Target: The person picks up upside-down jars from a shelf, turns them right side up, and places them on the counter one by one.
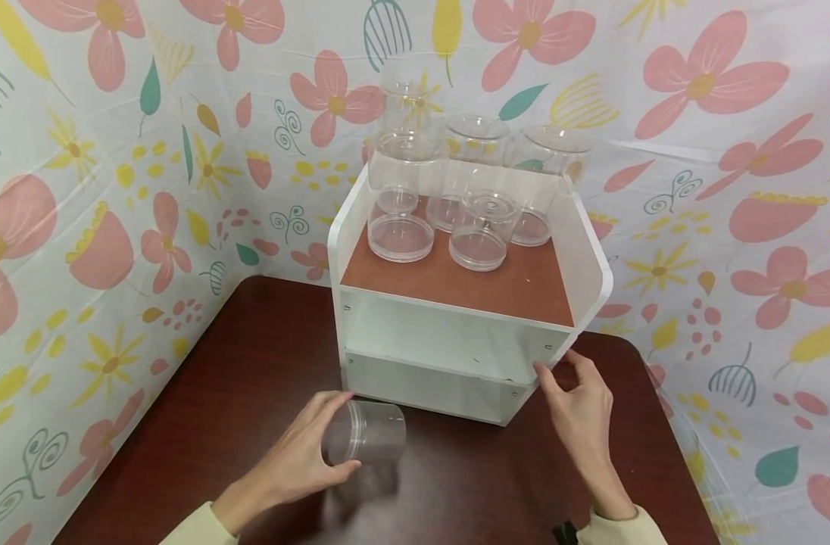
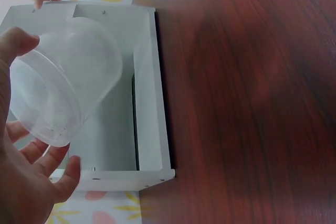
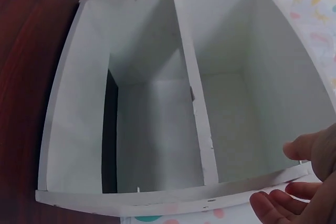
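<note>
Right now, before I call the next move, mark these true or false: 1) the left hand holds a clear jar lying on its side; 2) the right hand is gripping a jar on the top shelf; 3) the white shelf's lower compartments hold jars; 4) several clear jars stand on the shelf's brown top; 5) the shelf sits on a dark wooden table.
1) True: the left hand grips the clear jar, which lies on its side on the table.
2) False: the right hand touches the front right corner of the white shelf and holds no jar.
3) False: the lower compartments show no jars.
4) True: the clear jars stand on the brown top.
5) True.
</note>
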Demonstrator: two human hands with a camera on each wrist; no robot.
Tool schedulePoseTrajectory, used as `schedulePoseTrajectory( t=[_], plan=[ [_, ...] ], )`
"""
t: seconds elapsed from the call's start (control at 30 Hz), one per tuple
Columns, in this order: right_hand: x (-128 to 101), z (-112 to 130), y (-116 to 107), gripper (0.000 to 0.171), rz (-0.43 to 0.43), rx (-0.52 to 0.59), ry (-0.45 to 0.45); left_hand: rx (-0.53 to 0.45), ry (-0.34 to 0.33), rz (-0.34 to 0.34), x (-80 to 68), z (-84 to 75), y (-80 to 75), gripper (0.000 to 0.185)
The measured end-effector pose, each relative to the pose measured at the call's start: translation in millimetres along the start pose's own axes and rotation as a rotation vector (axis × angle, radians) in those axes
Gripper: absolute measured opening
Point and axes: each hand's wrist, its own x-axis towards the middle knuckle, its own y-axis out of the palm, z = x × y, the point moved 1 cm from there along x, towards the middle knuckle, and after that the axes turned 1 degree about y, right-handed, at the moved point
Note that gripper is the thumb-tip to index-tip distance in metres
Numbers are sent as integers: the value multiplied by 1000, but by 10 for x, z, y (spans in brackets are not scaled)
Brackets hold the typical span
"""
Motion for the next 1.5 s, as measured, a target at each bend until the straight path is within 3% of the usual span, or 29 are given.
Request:
schedulePoseTrajectory(
  t=[0.33, 0.77, 1.27, 1.5],
  plan=[
    [17, 9, 58, 27, -40, -31, 4, 47, 13, -2, 22, 87, -88, 108],
    [49, -16, 80, 15, -81, -43, 0, 138, -8, 24, 128, 91, -175, 96],
    [39, -22, 94, 12, -121, -21, -22, 117, -74, 15, 218, 93, -242, 95],
    [39, -37, 97, 11, -119, -22, -22, 131, -78, 17, 218, 135, -196, 95]
  ],
)
